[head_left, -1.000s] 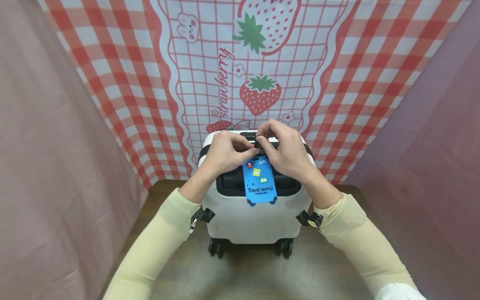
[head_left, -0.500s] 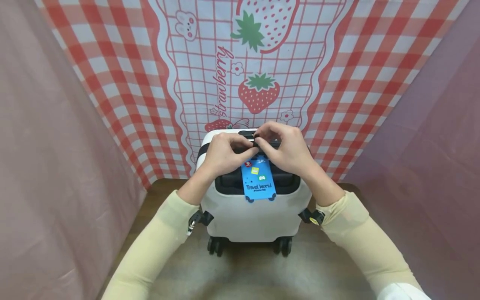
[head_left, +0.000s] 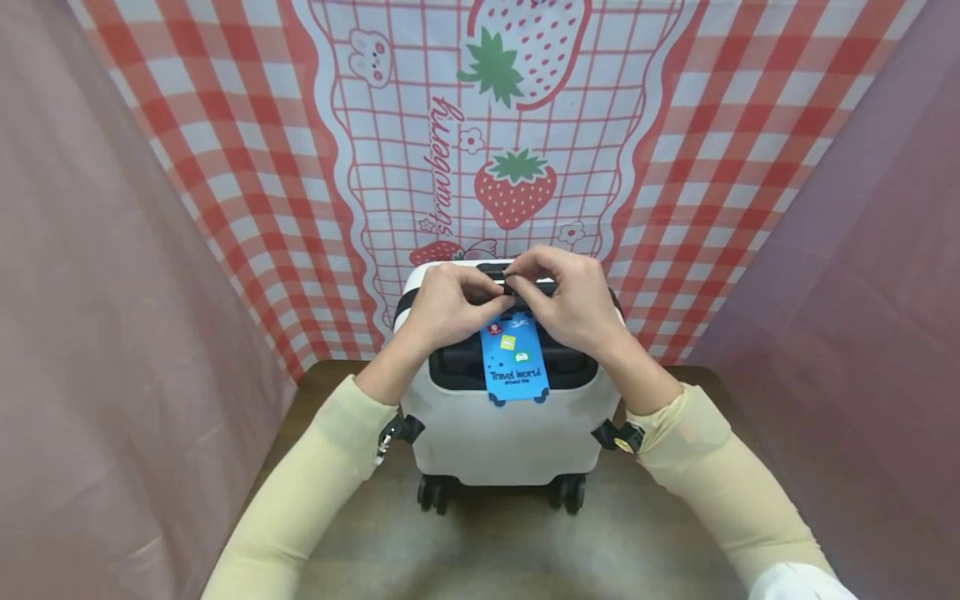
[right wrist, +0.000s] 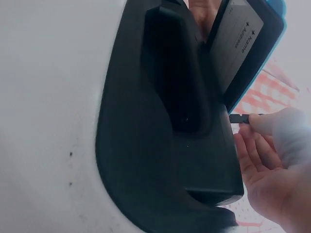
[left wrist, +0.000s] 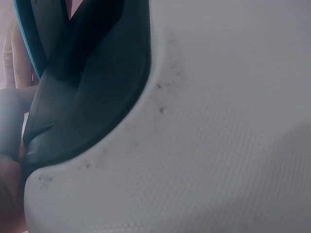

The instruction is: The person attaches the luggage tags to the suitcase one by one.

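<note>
A blue luggage tag [head_left: 515, 360] printed "Travel World" hangs over the black handle recess of a white suitcase [head_left: 506, 437]. In the right wrist view its back shows a white name and address card [right wrist: 235, 41]. My right hand [head_left: 573, 296] pinches the tag's black strap [right wrist: 238, 118] between thumb and fingertips above the suitcase top. Close beside it, my left hand [head_left: 457, 308] holds the strap low down near the tag, thumb and forefinger together. The fingers hide most of the strap. In the left wrist view the suitcase shell covers most of the picture.
The suitcase stands on black wheels [head_left: 567, 493] on a brown wooden table [head_left: 487, 558]. Behind it hangs a red-and-white strawberry cloth [head_left: 517, 192]. Pinkish curtains [head_left: 127, 333] close off both sides.
Both hands keep nearly the same place at the strap, with only slight finger shifts by the right hand. The whole head view has drifted a little.
</note>
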A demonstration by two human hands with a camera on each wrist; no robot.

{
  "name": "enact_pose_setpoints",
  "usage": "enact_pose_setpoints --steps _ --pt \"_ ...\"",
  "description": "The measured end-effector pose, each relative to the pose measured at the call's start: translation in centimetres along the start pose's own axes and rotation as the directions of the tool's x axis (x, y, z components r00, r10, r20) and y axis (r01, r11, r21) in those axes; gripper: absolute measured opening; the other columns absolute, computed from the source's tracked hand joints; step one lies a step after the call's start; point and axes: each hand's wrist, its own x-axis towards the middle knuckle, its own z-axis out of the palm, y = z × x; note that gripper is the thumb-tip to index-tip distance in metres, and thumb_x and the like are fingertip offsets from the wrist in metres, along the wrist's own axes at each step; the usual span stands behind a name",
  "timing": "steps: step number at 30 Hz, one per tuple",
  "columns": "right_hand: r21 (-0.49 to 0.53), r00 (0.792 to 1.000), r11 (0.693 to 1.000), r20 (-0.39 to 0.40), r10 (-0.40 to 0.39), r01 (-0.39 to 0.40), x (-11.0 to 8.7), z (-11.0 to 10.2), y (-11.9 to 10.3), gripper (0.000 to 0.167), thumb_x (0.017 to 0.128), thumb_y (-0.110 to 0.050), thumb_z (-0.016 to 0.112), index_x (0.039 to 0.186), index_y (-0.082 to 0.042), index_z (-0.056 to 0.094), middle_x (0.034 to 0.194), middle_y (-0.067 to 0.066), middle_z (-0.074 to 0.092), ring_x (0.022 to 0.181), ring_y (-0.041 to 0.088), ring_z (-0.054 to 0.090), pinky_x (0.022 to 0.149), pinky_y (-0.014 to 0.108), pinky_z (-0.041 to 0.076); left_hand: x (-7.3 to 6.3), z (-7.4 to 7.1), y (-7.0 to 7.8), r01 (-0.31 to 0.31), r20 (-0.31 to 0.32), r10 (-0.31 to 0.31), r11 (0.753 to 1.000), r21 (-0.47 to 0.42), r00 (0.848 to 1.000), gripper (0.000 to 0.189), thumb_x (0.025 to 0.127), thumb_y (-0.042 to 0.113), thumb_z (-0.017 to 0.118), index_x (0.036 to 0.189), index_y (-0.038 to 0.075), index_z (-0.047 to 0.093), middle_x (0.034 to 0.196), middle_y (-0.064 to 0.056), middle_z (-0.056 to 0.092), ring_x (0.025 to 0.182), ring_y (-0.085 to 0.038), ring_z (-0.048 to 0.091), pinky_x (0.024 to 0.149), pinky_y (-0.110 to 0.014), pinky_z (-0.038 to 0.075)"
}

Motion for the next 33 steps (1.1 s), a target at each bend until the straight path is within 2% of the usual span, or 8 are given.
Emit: enact_pose_setpoints --steps 6,10,14,17,24,27,30,33 --pt "-0.030 0.994 0.999 0.099 0.042 -0.039 0.4 -0.7 0.5 0.016 0.098 -0.011 0.075 0.113 -0.004 0.075 0.108 0.011 0.080 0.096 0.025 0.075 0.093 0.046 0.064 0.1 0.2 -0.5 -0.037 -0.036 0.039 0.999 0.039 0.999 0.021 0.093 0.023 0.082 0.107 0.007 0.085 0.100 -0.008 0.084 0.091 -0.019 0.081 0.085 -0.035 0.065" --pt "-0.071 0.981 0.995 0.180 0.075 -0.063 0.5 -1.6 1.3 0.024 0.100 -0.013 0.074 0.121 -0.004 0.073 0.117 0.012 0.077 0.100 0.026 0.074 0.095 0.048 0.063 0.0 -0.1 -0.7 -0.059 -0.027 0.062 0.996 0.073 0.998 0.026 0.094 0.025 0.081 0.113 0.007 0.083 0.106 -0.008 0.084 0.097 -0.019 0.081 0.091 -0.036 0.065" --pt "-0.125 0.971 0.987 0.205 0.122 -0.098 -0.1 -2.7 2.4 0.031 0.100 -0.017 0.073 0.129 -0.006 0.071 0.127 0.013 0.075 0.110 0.029 0.073 0.100 0.051 0.061 -1.1 -1.4 -1.1 -0.075 -0.033 0.082 0.981 0.178 0.996 0.034 0.095 0.030 0.080 0.122 0.011 0.081 0.118 -0.008 0.082 0.113 -0.022 0.077 0.102 -0.042 0.061" --pt "-0.176 0.967 0.976 0.197 0.163 -0.129 -0.9 -3.9 3.4 0.036 0.100 -0.019 0.074 0.134 -0.008 0.069 0.134 0.014 0.073 0.118 0.032 0.070 0.104 0.055 0.058 -2.5 -2.9 -1.9 -0.071 -0.071 0.091 0.966 0.250 0.993 0.039 0.094 0.032 0.080 0.128 0.012 0.079 0.127 -0.010 0.079 0.122 -0.027 0.073 0.106 -0.047 0.059" --pt "-0.312 0.932 0.930 0.234 0.276 -0.197 -3.1 -9.1 5.6 0.058 0.101 -0.027 0.072 0.155 -0.015 0.055 0.165 0.015 0.049 0.149 0.043 0.048 0.117 0.071 0.041 -6.6 -6.8 -4.4 0.040 -0.198 0.036 0.928 0.370 0.980 0.051 0.094 0.032 0.081 0.139 0.010 0.072 0.140 -0.017 0.072 0.132 -0.037 0.067 0.106 -0.056 0.057" --pt "-0.354 0.921 0.908 0.229 0.314 -0.222 -4.3 -11.3 6.7 0.064 0.101 -0.031 0.070 0.160 -0.016 0.049 0.170 0.016 0.042 0.152 0.047 0.043 0.114 0.076 0.039 -8.3 -8.1 -5.4 0.099 -0.233 -0.002 0.908 0.407 0.972 0.052 0.094 0.031 0.081 0.140 0.009 0.070 0.143 -0.019 0.069 0.133 -0.041 0.066 0.102 -0.059 0.058" --pt "-0.379 0.915 0.891 0.211 0.345 -0.249 -5.9 -12.7 7.9 0.065 0.102 -0.031 0.069 0.161 -0.013 0.047 0.172 0.018 0.037 0.154 0.049 0.038 0.114 0.079 0.035 -10.1 -9.0 -6.2 0.185 -0.256 -0.072 0.874 0.449 0.964 0.053 0.094 0.031 0.080 0.141 0.010 0.070 0.147 -0.021 0.066 0.135 -0.044 0.063 0.099 -0.062 0.058" --pt "-0.400 0.906 0.873 0.192 0.377 -0.279 -7.4 -13.3 8.9 0.066 0.102 -0.031 0.068 0.160 -0.009 0.046 0.172 0.022 0.035 0.156 0.051 0.033 0.116 0.079 0.031 -11.7 -9.7 -6.8 0.275 -0.284 -0.148 0.831 0.484 0.947 0.055 0.095 0.032 0.079 0.144 0.011 0.068 0.150 -0.022 0.063 0.136 -0.047 0.060 0.096 -0.066 0.057"
